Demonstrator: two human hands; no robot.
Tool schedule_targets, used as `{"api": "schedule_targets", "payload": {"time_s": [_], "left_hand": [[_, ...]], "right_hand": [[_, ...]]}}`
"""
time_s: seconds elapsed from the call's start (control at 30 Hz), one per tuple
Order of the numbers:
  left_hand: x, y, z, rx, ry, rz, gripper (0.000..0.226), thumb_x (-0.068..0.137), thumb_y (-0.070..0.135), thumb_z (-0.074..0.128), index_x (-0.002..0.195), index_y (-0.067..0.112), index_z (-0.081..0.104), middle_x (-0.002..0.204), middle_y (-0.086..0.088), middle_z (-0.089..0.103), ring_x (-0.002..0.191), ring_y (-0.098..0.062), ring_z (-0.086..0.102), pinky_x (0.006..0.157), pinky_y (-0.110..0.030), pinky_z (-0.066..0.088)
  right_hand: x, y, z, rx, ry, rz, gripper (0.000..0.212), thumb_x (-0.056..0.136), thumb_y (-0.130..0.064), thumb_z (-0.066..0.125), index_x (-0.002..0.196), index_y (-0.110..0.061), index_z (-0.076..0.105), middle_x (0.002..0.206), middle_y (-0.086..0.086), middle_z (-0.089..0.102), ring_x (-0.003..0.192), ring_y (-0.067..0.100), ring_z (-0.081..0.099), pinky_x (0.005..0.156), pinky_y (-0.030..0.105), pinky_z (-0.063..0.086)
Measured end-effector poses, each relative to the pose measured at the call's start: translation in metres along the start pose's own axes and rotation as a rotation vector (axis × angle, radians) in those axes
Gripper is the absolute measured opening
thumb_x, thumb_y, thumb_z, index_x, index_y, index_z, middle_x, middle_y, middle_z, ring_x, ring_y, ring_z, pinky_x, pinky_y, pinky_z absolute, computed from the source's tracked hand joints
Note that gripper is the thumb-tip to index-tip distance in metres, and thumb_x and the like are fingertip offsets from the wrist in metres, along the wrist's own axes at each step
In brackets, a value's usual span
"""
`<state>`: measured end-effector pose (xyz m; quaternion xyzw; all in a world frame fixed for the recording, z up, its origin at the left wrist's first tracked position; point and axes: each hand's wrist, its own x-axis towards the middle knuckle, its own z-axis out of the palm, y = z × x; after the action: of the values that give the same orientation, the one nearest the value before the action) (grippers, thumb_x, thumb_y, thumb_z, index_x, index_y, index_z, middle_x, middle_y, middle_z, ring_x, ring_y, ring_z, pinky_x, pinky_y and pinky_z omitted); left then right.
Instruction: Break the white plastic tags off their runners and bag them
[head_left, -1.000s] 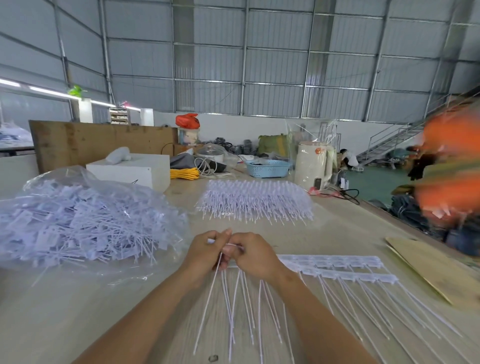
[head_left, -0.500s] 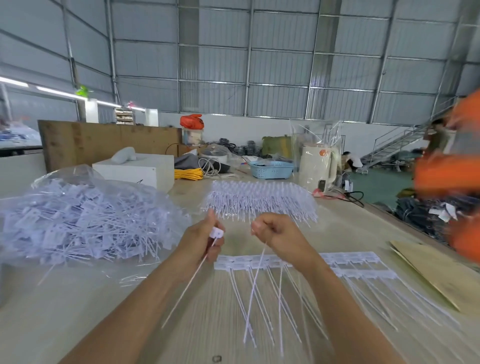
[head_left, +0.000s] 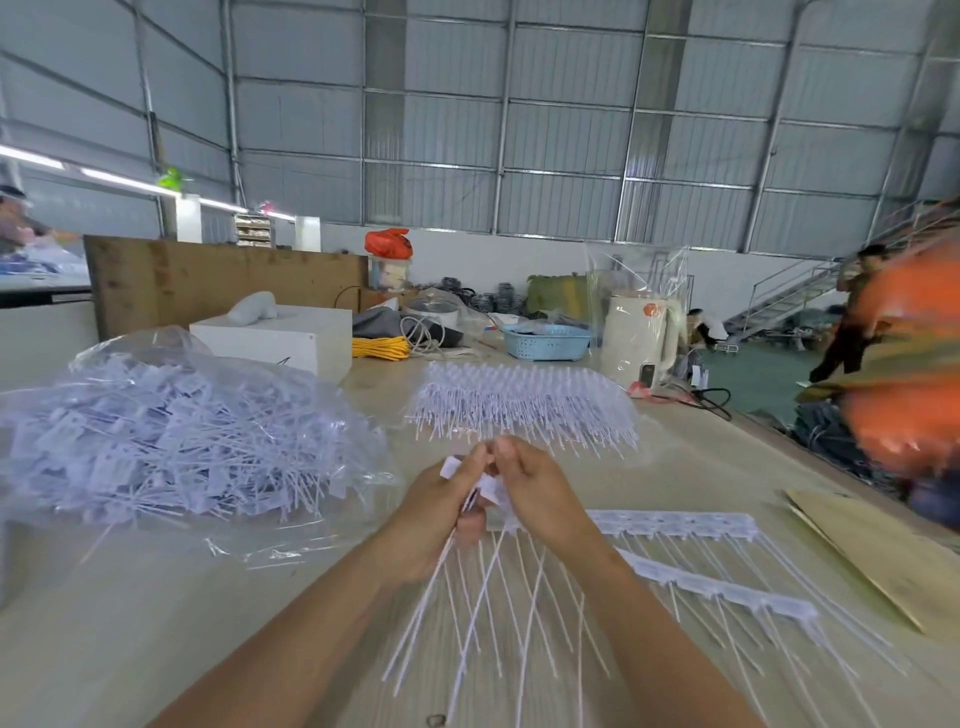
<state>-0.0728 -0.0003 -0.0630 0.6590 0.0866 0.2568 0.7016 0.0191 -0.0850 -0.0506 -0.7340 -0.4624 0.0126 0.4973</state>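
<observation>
Head view: white tags (head_left: 491, 488) pinched between left hand (head_left: 441, 506) and right hand (head_left: 530, 493), both grips clenched on them above the desk (head_left: 156, 623). Bag (head_left: 171, 436) lies left of the grip. Risk: loose stems slip and scatter.

- One head view, worn by the person, looks forward and slightly down along the table (head_left: 156, 613).
- Both hands sit close, low in the centre; the wide lens also takes in the far wall (head_left: 519, 130).
- No second view.
</observation>
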Motion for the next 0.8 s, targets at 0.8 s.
{"api": "schedule_targets", "payload": {"time_s": [0.8], "left_hand": [[-0.027,0.075,-0.101,0.507,-0.265,-0.412,0.02,0.071,0.028,0.054,0.062,0.015,0.066,0.046,0.001,0.039,0.033,-0.007,0.021,0.036,-0.012,0.015]], "right_hand": [[-0.011,0.004,-0.043,0.201,-0.38,0.027,0.04,0.084,-0.035,0.061,0.051,-0.013,0.06,0.042,-0.001,0.028,0.038,0.011,0.022,0.043,0.019,0.02]]}}
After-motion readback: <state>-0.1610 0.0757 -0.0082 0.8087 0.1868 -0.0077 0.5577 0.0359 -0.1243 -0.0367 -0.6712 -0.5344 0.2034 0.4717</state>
